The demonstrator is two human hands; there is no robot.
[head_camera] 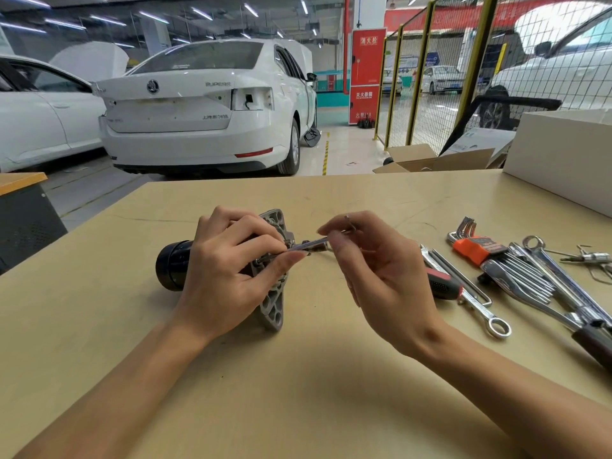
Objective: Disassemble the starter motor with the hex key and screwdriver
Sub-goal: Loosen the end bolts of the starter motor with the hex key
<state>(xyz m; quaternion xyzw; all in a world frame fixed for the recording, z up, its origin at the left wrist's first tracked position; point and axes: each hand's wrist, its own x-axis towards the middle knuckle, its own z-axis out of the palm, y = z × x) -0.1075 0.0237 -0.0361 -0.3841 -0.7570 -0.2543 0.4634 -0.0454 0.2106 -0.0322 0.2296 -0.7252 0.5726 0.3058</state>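
Steel glints between the two hands: a slim hex key (pixel 306 245) runs level from the starter motor (pixel 231 263) to the right hand (pixel 371 260), whose thumb and fingers pinch its bent outer end. Holding it far out likely gives the most leverage for turning a bolt. The tip seems seated in a fastener on the grey cast flange (pixel 273 306), though the left fingers hide the exact spot.

The left hand (pixel 228 270) lies over the motor with fingers curled around the housing and fingertips meeting the key's shaft near the flange, probably to stop the body from rolling and to keep the tip in its socket. The motor lies on its side on the tan surface (pixel 298 376), its black cylindrical end pointing left.

A red-and-black screwdriver handle (pixel 442 283) lies just right of the right hand, close enough for the next step, beside a combination wrench (pixel 477 306). Farther right sits a hex key set (pixel 480 251) in an orange holder. The flange is not yet off, so the work looks early.
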